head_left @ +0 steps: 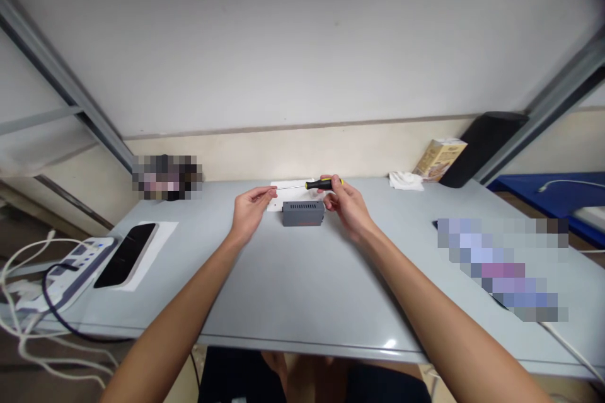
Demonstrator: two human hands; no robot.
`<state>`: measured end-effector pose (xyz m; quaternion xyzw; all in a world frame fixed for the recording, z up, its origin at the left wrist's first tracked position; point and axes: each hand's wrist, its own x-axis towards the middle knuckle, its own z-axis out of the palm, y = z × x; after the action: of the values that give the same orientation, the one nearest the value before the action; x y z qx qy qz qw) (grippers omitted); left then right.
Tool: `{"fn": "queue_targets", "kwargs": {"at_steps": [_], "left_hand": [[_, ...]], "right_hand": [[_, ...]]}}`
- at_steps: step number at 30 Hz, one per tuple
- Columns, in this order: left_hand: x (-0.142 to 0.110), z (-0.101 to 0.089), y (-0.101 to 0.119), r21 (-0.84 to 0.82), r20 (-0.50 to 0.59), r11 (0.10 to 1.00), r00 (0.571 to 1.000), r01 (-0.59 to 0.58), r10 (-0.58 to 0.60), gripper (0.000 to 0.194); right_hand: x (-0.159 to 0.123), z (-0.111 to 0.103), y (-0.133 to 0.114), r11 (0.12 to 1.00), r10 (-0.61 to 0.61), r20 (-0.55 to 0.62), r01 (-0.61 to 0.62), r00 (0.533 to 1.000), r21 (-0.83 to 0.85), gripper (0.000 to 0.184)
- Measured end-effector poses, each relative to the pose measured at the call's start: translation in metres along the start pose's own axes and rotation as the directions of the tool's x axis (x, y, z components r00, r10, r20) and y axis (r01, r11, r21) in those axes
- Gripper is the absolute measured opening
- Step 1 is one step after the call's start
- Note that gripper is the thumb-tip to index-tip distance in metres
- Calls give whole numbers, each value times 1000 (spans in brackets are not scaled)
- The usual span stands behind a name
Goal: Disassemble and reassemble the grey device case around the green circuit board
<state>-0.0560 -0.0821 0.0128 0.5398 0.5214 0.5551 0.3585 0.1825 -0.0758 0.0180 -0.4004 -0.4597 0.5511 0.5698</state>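
A screwdriver [312,185] with a black and yellow handle is held level above the table, its thin shaft pointing left. My right hand [346,203] grips the handle. The fingertips of my left hand [254,209] are pinched together at the shaft's tip; whether a small part is between them I cannot make out. Below the screwdriver a dark grey metal box [303,215] with a row of vent slots stands on the table, between my hands and touched by neither. Behind it lies a white sheet [274,203] with a small dark speck on it.
On the left are a phone [128,256] on white paper and a power strip [70,271] with tangled cables. A crumpled tissue [406,181], a yellow carton [439,159] and a black speaker-like object [482,148] stand at the back right. Blurred-out items lie at both sides.
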Motion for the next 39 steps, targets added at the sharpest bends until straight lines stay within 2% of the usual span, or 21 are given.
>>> {"fn": "queue_targets", "kwargs": {"at_steps": [8,16,23,30,35,39], "left_hand": [[0,0,-2,-79,64,994,995,80,-75,48],[0,-2,3,-46,127,997,991,55,-49,48],[1,-4,4,43,158,999,987,-1,-6,56],[-2,-4,5,102,162,993,986,-56,39,33],[-6,5,1,130,190,985,978,-110,84,34],[-8,9,-1,132,184,985,979,-114,88,35]], "right_hand": [[3,-3,2,989,-131,4,131,991,-68,59],[1,-5,-7,972,-199,-23,195,980,-130,59],[3,-6,-7,970,-200,-51,190,979,-149,61],[5,-10,-9,965,-240,-151,219,959,-142,59],[7,-10,-9,972,-192,-196,159,962,-171,64],[8,-11,-9,971,-195,-201,160,960,-177,65]]}}
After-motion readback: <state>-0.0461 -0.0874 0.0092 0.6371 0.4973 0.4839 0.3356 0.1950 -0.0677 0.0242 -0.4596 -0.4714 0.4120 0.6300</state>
